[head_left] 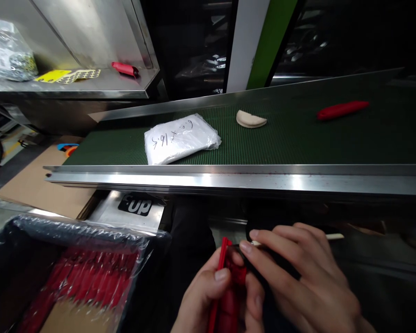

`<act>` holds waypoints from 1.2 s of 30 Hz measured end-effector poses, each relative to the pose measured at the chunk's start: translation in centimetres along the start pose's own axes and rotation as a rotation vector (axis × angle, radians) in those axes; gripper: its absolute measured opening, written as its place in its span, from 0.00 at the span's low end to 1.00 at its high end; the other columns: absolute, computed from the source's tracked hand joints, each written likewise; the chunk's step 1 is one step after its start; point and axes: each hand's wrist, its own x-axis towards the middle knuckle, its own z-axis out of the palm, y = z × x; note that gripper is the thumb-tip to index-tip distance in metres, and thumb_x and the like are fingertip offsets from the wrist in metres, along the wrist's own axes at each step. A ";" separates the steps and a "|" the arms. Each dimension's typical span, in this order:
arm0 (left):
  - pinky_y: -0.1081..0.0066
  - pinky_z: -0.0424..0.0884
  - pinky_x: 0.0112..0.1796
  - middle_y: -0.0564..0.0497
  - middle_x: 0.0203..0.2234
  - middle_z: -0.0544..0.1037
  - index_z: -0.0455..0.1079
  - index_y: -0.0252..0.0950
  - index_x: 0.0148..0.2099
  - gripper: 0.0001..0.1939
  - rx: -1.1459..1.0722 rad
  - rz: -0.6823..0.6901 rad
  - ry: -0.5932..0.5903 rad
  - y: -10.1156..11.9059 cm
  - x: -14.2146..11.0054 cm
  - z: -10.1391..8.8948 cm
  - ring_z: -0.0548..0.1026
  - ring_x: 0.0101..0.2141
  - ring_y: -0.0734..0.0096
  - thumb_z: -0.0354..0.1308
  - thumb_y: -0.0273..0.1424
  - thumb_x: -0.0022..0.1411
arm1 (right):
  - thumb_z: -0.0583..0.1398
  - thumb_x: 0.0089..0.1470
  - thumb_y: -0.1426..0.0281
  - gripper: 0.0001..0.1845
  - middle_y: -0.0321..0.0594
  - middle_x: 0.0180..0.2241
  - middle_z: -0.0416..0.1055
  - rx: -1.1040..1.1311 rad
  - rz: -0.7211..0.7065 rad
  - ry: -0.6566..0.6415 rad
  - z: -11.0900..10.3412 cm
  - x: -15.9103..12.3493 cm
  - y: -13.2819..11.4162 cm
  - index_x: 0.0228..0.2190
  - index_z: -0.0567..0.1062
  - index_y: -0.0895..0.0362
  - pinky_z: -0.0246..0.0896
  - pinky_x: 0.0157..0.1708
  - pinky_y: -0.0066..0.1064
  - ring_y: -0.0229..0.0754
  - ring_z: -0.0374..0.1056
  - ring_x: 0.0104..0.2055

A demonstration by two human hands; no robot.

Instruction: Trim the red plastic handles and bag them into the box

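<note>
Clasping a red part between thumb and fingers, the left hand holds it with its end up. Beside it, the right hand arches, back uppermost, fingers clamped on a pale stick pointing toward the part's upper end; contact there is unclear.

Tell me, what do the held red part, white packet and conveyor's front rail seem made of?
Red part: probably hard plastic, slightly glossy; even color, crisp edges. White packet: likely thin plastic film, shiny, with crinkled edges; contents uncertain. Front rail: metal, perhaps aluminium, satin; streaked silvery reflections.
</note>
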 end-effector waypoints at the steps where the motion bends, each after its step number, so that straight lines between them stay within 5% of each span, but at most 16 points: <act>1: 0.75 0.64 0.23 0.48 0.27 0.73 0.68 0.36 0.45 0.11 -0.008 -0.006 0.004 -0.1 0.0 0.0 0.69 0.20 0.73 0.53 0.37 0.65 | 0.53 0.60 0.78 0.22 0.46 0.50 0.70 -0.013 0.002 0.003 0.0 -0.1 0.0 0.53 0.72 0.55 0.56 0.48 0.56 0.54 0.63 0.48; 5: 0.79 0.66 0.24 0.50 0.26 0.72 0.68 0.35 0.46 0.13 -0.122 -0.078 0.073 -1.2 0.2 -1.2 0.71 0.22 0.75 0.55 0.39 0.65 | 0.55 0.58 0.79 0.26 0.45 0.51 0.70 -0.055 0.001 0.017 -0.7 -0.4 0.5 0.57 0.69 0.52 0.57 0.49 0.54 0.53 0.65 0.49; 9: 0.83 0.62 0.19 0.51 0.28 0.73 0.68 0.37 0.45 0.10 -0.274 -0.116 0.004 -2.7 0.4 -3.1 0.69 0.18 0.80 0.54 0.38 0.66 | 0.60 0.51 0.87 0.35 0.46 0.48 0.70 -0.011 0.139 0.173 -1.5 0.3 0.8 0.57 0.69 0.51 0.63 0.45 0.47 0.51 0.68 0.48; 13: 0.80 0.63 0.21 0.49 0.25 0.72 0.67 0.37 0.43 0.11 -0.111 -0.089 0.010 -2.0 0.9 -3.1 0.71 0.21 0.74 0.53 0.39 0.66 | 0.60 0.52 0.88 0.30 0.44 0.46 0.71 0.048 0.215 0.205 -1.1 0.8 1.8 0.53 0.73 0.54 0.64 0.44 0.43 0.47 0.69 0.48; 16: 0.79 0.62 0.22 0.49 0.28 0.75 0.68 0.39 0.43 0.13 0.245 -0.051 0.018 0.7 2.1 -1.3 0.71 0.20 0.74 0.59 0.41 0.62 | 0.60 0.56 0.83 0.24 0.43 0.47 0.71 -0.041 0.278 0.262 -1.2 1.4 4.9 0.52 0.72 0.55 0.65 0.47 0.41 0.44 0.69 0.47; 19: 0.75 0.68 0.32 0.47 0.39 0.76 0.71 0.44 0.49 0.14 1.017 0.297 0.134 5.1 5.2 1.4 0.75 0.33 0.67 0.62 0.39 0.61 | 0.59 0.60 0.71 0.20 0.42 0.47 0.70 -0.341 0.445 0.222 -3.3 3.0 10.4 0.54 0.69 0.55 0.66 0.40 0.35 0.43 0.70 0.43; 20: 0.72 0.69 0.35 0.47 0.41 0.75 0.71 0.45 0.51 0.14 1.310 0.496 0.102 6.8 6.8 2.5 0.75 0.38 0.63 0.59 0.39 0.63 | 0.57 0.61 0.69 0.18 0.42 0.46 0.71 -0.449 0.513 0.172 -4.4 3.9 12.4 0.53 0.69 0.54 0.66 0.35 0.34 0.42 0.70 0.41; 22: 0.69 0.68 0.37 0.48 0.45 0.73 0.66 0.48 0.56 0.16 1.880 0.670 -0.087 9.6 10.8 4.6 0.74 0.40 0.62 0.51 0.35 0.68 | 0.55 0.62 0.68 0.15 0.40 0.42 0.72 -0.601 0.603 0.046 -6.7 5.8 16.2 0.50 0.71 0.53 0.61 0.29 0.32 0.41 0.71 0.36; 24: 0.66 0.69 0.37 0.47 0.43 0.73 0.64 0.43 0.57 0.16 2.258 0.663 -0.157 11.4 15.5 6.4 0.74 0.40 0.60 0.46 0.32 0.70 | 0.54 0.62 0.70 0.14 0.39 0.39 0.72 -0.660 0.615 -0.074 -8.2 7.9 19.4 0.47 0.74 0.52 0.58 0.27 0.31 0.41 0.70 0.33; 27: 0.63 0.69 0.36 0.43 0.42 0.73 0.65 0.38 0.56 0.16 2.355 0.655 -0.201 11.4 21.9 7.2 0.74 0.41 0.53 0.49 0.27 0.67 | 0.56 0.61 0.70 0.14 0.41 0.41 0.71 -0.691 0.598 -0.238 -8.1 10.7 23.1 0.49 0.72 0.54 0.62 0.30 0.31 0.39 0.69 0.33; 30: 0.55 0.69 0.41 0.40 0.42 0.74 0.65 0.34 0.57 0.18 2.379 0.669 -0.209 10.3 25.6 6.2 0.73 0.43 0.47 0.54 0.27 0.65 | 0.58 0.62 0.66 0.13 0.39 0.39 0.71 -0.681 0.567 -0.349 -6.8 12.6 25.7 0.46 0.72 0.59 0.67 0.34 0.33 0.36 0.68 0.33; 33: 0.48 0.66 0.46 0.38 0.49 0.71 0.59 0.35 0.62 0.25 2.318 0.736 -0.163 10.3 25.3 5.0 0.69 0.49 0.44 0.57 0.32 0.65 | 0.57 0.62 0.65 0.11 0.38 0.35 0.71 -0.674 0.528 -0.347 -7.0 13.3 26.6 0.39 0.73 0.60 0.67 0.35 0.33 0.37 0.69 0.34; 36: 0.51 0.65 0.50 0.41 0.54 0.68 0.56 0.39 0.63 0.22 2.173 0.826 -0.057 10.9 21.7 4.4 0.68 0.51 0.51 0.52 0.34 0.69 | 0.53 0.65 0.65 0.13 0.42 0.33 0.73 -0.673 0.484 -0.215 -9.1 12.9 24.3 0.39 0.73 0.61 0.65 0.34 0.34 0.41 0.70 0.35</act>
